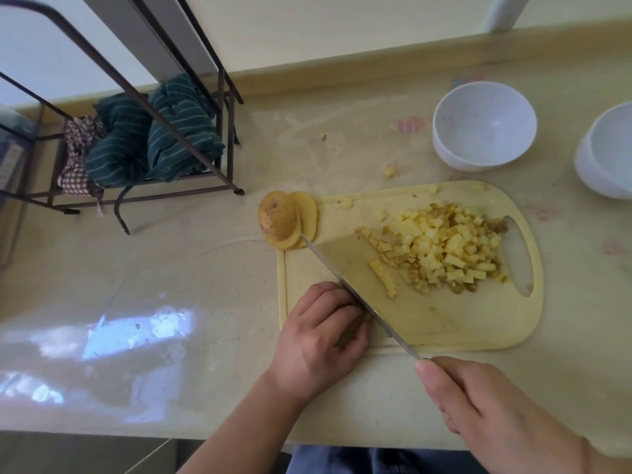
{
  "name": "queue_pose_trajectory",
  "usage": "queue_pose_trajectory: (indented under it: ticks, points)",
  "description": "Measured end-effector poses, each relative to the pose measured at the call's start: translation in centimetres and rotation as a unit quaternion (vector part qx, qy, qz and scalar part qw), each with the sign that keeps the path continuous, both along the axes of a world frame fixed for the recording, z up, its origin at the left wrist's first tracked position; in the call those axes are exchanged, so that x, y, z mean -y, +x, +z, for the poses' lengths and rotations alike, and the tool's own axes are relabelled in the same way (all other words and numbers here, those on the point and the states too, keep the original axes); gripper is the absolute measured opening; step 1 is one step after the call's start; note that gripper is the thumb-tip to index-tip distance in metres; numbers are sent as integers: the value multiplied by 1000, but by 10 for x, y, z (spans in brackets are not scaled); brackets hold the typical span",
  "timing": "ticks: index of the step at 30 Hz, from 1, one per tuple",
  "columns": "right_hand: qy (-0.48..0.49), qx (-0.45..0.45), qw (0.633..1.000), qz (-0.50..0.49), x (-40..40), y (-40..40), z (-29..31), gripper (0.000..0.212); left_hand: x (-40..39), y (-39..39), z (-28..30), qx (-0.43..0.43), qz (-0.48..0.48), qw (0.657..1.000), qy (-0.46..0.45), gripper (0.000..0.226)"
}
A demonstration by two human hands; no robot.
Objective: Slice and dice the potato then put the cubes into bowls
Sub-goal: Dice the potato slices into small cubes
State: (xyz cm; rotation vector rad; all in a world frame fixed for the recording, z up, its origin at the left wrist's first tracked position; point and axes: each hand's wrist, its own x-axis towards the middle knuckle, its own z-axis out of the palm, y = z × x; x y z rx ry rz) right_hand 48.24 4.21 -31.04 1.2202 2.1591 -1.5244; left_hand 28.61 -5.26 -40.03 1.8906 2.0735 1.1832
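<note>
**Inspector:** Where is the potato work relative to the hands?

**Assistant:** Right hand (485,401) grips the knife (345,282); its blade runs diagonally from near-right to far-left, its tip by the slices (290,220) stacked at the board's (478,330) far-left corner. Left hand (321,340), fingers curled, sits against the blade's left side; whether it holds anything, I cannot tell. It is the nearer to the slices.

**Inspector:** Materials?

**Assistant:** Pale plastic board on a glossy desk (171,285). Small, angular cubes (451,248), some skin-edged, heaped right of the blade. Two smooth white bowls (484,126) beyond, apparently unfilled.

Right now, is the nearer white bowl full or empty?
Empty: the bowl shows a bare white inside; the cubes lie on the board.
</note>
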Motion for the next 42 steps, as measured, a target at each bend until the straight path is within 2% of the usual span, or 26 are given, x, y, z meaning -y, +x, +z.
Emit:
queue_pose_trajectory:
  ticks: [4, 7, 11, 16, 18, 22, 28, 32, 35, 36, 38, 40, 42]
  points:
    - [-10, -23, 999, -31, -5, 7, -3, 67, 0, 0, 1, -6, 2, 1000, 2, 11]
    - [-70, -31, 994, -77, -13, 12, -2, 66, 0, 0, 1, -13, 6, 1000, -1, 10]
    - [-104, -26, 992, -72, -16, 12, 1, 68, 1, 1, 2, -10, 4, 1000, -1, 10]
    - [-55, -11, 998, -20, -10, 6, 14, 74, 8, 3, 1, -23, 3, 1000, -7, 12]
    - [-15, 7, 1000, 14, -7, 5, 19, 82, 12, 4, 0, -17, 15, 1000, -17, 13]
    - [-7, 22, 999, 38, -1, 4, 20, 95, 13, 5, -1, -10, 17, 1000, -24, 14]
    - [1, 44, 998, 36, 0, 4, 25, 101, 13, 4, -1, -8, 14, 1000, -15, 14]
    - [-50, 21, 998, -26, -1, 7, 28, 98, 13, 3, -2, -5, 14, 1000, -15, 15]
    - [-30, 37, 998, -47, 10, 10, 23, 99, 13, 3, -2, -4, 15, 1000, -14, 15]
    - [-33, 33, 997, -68, 13, 12, 22, 92, 13, 3, -2, -3, 15, 1000, -14, 15]
    - [30, 12, 998, -50, 14, 16, 21, 78, 13, 3, -2, -1, 17, 1000, -15, 14]
    - [72, 5, 997, -27, 9, 11, 20, 84, 12, 3, -1, 2, 18, 1000, -16, 14]
    - [60, 15, 998, -23, 7, 7, 13, 94, 11, 3, 0, 6, 20, 1000, -16, 13]
